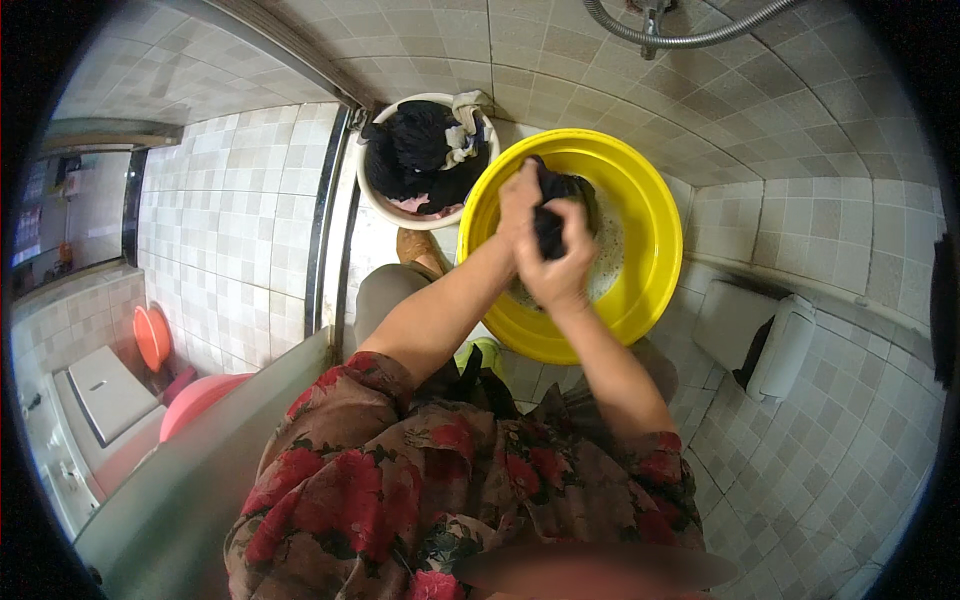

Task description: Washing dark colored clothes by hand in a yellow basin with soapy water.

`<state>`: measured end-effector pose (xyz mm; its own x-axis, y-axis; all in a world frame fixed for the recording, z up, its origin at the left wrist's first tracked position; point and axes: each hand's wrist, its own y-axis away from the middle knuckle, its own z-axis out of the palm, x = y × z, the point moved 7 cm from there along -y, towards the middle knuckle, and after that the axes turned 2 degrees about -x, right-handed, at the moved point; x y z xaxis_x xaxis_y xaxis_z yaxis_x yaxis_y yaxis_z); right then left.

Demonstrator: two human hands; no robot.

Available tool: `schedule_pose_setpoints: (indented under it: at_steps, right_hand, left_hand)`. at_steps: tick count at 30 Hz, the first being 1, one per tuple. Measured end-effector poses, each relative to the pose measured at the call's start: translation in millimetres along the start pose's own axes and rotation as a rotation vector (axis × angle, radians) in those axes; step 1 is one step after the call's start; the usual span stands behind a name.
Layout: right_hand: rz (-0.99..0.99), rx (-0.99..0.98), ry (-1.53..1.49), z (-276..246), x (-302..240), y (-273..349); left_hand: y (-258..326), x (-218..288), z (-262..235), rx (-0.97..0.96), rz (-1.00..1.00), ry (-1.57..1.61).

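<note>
Both my hands are over a large yellow basin with sudsy water in its bottom. Between them is a bunched dark wet cloth, probably a garment, though its kind does not show. My left hand is closed on its left side. My right hand grips it from the right and below, thumb and fingers bent around it. Part of the cloth reaches past my fingers toward the far side of the basin.
A cream tub heaped with dark and light clothes stands at the far left, against the yellow basin. A metal shower hose hangs on the far wall. A frosted glass panel is at my left; a white box-like object lies at right.
</note>
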<state>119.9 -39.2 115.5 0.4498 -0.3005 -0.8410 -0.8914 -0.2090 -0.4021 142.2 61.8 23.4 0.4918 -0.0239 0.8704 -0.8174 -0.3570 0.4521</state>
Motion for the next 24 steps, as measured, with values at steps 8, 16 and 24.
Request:
schedule_pose_setpoints:
  at_steps: [8,16,24]
  right_hand:
    - [0.392,0.163,0.01,-44.7,77.3,-32.0]
    - [0.791,-0.201,-0.993,-30.2,65.8,-18.9]
    - [0.678,-0.19,-0.578,-22.1,73.0,-21.0]
  left_hand:
    - [60.6,4.6,60.0,-0.34,-0.455,0.7]
    - [12.6,5.5,34.0,-0.268,-0.004,0.522]
    - [15.2,-3.8,42.1,-0.397,-0.113,0.612]
